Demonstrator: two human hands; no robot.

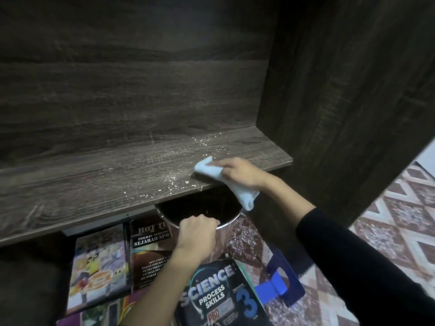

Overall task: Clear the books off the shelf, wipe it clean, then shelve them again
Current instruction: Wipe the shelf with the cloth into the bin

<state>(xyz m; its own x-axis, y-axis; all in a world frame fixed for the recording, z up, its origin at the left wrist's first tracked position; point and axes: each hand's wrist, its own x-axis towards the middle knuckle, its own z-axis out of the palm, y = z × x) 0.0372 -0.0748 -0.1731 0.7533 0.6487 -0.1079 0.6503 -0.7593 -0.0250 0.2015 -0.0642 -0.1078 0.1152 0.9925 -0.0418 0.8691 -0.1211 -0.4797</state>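
The dark wood shelf (98,184) is bare of books and dotted with white crumbs (174,183) near its front edge and back right corner. My right hand (237,171) presses a light blue cloth (209,169) flat on the shelf's front right part; the cloth's tail hangs over the edge. Just under that edge my left hand (196,234) grips the rim of a round metal bin (226,221). Several books lie on the floor below, among them a Science Process Skills book (219,295) and a black Sejarah book (147,252).
The cabinet's dark side panel (341,114) rises right of the shelf. A blue bookend (280,281) lies on the patterned carpet (388,231) beside the books. A colourful book (98,269) lies at the left under the shelf.
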